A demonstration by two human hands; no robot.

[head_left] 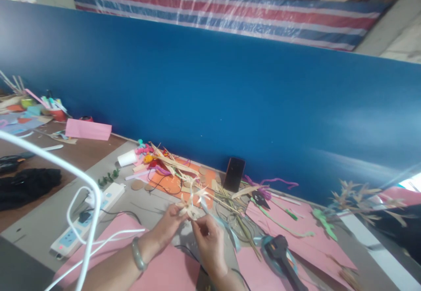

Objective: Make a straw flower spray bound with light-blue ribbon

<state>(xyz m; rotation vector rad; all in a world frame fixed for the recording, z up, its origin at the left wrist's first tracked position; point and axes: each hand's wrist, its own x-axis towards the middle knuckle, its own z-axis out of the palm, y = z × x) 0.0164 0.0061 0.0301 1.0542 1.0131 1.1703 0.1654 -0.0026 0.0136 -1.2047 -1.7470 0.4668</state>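
white cable [96, 212] loops closest to you at the lower left, running down over a pink paper sheet [171, 271] that lies under your forearms. your left hand [169, 225], with a greyish bangle [138, 253] on its wrist, pinches a pale straw flower [190, 207] from the left. your right hand [208, 238] has its fingertips closed on the flower's base from the right. so both hands grip the flower, which is held just above the grey table [42, 225] and in front of an orange sheet [171, 185] heaped with straw strips and pipe cleaners. a white power strip [108, 196] lies to the left of your hands. a black glue gun [283, 256] lies to your right on more pink paper. a dark phone [234, 174] leans against the blue partition [230, 98] behind the flower.
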